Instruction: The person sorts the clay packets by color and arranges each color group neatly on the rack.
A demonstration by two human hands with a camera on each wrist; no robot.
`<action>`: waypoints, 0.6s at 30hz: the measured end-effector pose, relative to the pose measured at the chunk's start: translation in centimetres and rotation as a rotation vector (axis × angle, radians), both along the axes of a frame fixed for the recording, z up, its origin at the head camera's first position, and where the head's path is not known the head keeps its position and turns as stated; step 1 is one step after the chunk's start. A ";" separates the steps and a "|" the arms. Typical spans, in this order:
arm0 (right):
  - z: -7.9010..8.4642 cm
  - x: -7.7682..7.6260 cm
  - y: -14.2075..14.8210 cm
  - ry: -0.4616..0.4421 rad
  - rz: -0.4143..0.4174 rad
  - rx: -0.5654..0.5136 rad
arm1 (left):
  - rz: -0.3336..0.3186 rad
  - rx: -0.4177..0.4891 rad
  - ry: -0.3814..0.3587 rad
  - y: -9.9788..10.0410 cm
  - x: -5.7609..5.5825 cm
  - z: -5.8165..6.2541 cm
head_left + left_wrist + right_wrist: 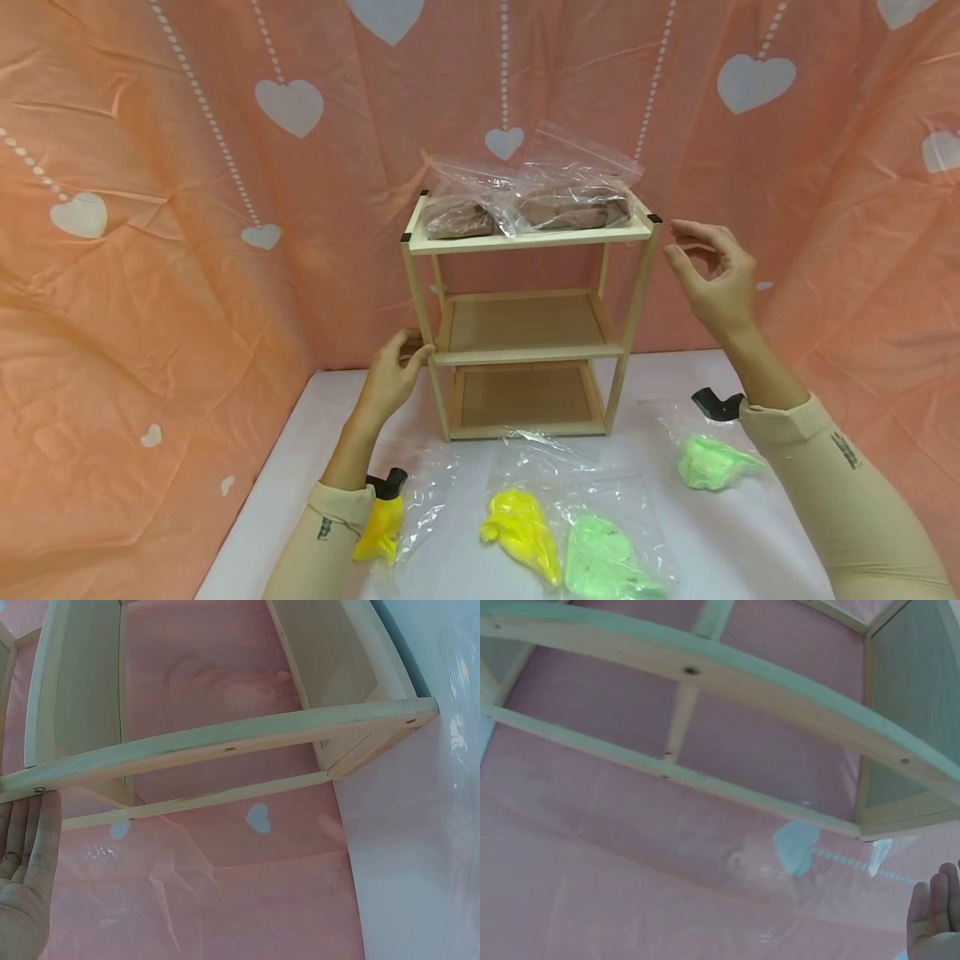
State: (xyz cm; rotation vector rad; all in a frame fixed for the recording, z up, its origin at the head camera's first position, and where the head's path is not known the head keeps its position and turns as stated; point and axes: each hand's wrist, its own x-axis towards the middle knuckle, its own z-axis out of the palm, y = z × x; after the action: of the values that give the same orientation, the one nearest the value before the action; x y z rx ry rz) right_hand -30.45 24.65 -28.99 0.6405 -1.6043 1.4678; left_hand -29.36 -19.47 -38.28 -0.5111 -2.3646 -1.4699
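Note:
A small wooden three-tier shelf point(528, 356) stands upright on the white table, with black caps on its top corners. My left hand point(392, 375) holds its left front post at the middle tier, thumb at the front and fingers reaching behind the post. In the left wrist view the fingers point(30, 832) meet the post's edge. Just right of the top right corner, my right hand point(717, 279) is raised with loosely bent fingers and holds nothing. On the top tier lie clear zip bags with brown contents point(573, 208).
Clear bags with yellow point(521, 533) and light green contents point(603, 558) lie in front of the shelf. Another light green bag point(712, 462) is by the right forearm, and a yellow one point(381, 529) by the left. A pink heart-print curtain point(360, 275) surrounds the table point(330, 408).

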 end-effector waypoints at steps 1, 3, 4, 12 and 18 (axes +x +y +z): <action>-0.3 0.1 0.2 -0.009 -0.008 0.001 | 0.000 -0.002 0.000 0.0 0.0 0.0; -0.9 0.4 0.7 -0.032 -0.036 0.017 | 0.001 -0.002 0.004 0.0 0.0 0.0; -1.2 0.6 0.9 -0.045 -0.048 0.027 | 0.002 -0.003 0.005 0.0 0.0 0.0; -3.7 1.8 2.4 -0.123 -0.069 0.053 | 0.010 -0.004 0.010 0.0 -0.1 -0.3; -5.5 2.7 4.1 -0.201 -0.115 0.117 | 0.003 0.000 0.009 0.0 -0.1 -0.1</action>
State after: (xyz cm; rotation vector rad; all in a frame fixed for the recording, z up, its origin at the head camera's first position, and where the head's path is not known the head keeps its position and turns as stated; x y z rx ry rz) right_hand -27.76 28.71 -34.53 0.4679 -1.8615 1.3970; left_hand -29.41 -19.49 -38.40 -0.5126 -2.3572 -1.4639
